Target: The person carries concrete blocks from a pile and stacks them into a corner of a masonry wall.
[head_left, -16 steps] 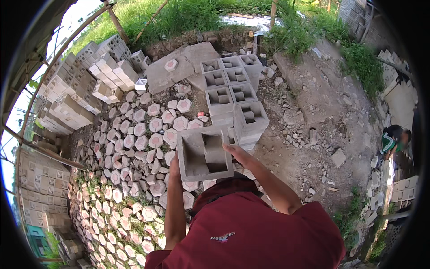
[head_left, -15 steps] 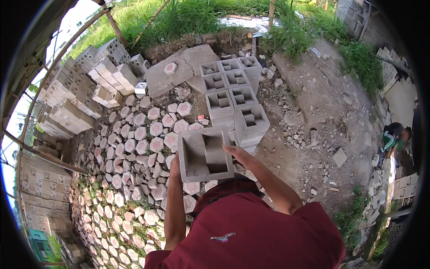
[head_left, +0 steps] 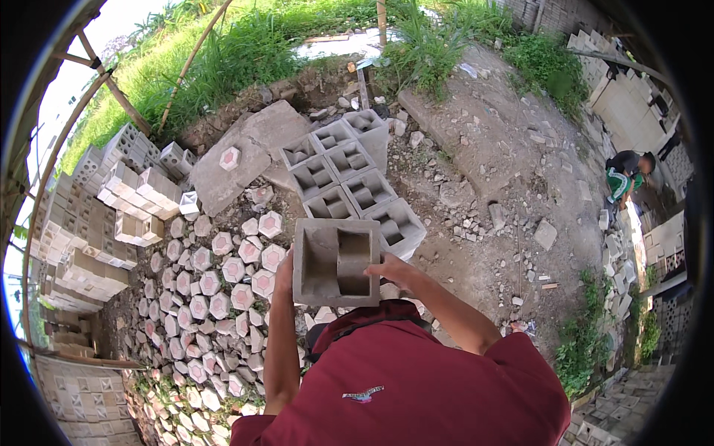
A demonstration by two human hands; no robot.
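hollow concrete block (head_left: pixel 336 262) gripped at both edges by left hand (head_left: pixel 284 272) and right hand (head_left: pixel 393 270).

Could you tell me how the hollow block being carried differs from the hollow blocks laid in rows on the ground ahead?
The carried block is off the ground, gripped between the left hand and the right hand; the laid blocks rest on the dirt, untouched. The carried block is alone, while the laid blocks sit edge to edge in two rows. Both are grey, square and hollow, with openings facing up.
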